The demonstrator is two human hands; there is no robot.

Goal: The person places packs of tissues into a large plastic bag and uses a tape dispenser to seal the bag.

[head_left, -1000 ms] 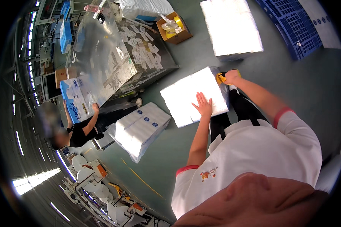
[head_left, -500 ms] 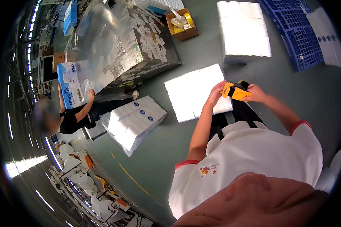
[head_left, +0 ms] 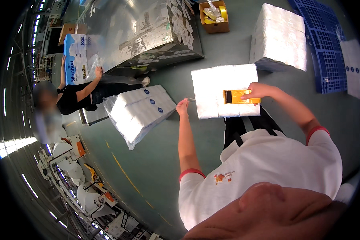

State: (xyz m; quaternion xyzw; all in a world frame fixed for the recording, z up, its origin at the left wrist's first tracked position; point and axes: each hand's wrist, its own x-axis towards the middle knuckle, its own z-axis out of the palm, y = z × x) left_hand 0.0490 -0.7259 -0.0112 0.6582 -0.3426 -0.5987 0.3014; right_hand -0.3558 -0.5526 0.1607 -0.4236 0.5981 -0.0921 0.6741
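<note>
While a yellow-and-black handheld tape dispenser (head_left: 233,97) shows over a bright white, block-shaped package (head_left: 212,76), the right hand (head_left: 260,91) has its fingers wrapped around the dispenser's right end; whether the tool touches the package cannot be told. Beyond the package's left edge, the left hand (head_left: 183,106) has its fingers pinched on a thin, pale strip (head_left: 191,99) that stretches toward the dispenser. Near that hand, on the left, is a white package in a clear plastic bag (head_left: 138,112); farther off, a brown cardboard box (head_left: 215,27) holds a yellow roll (head_left: 223,13).
</note>
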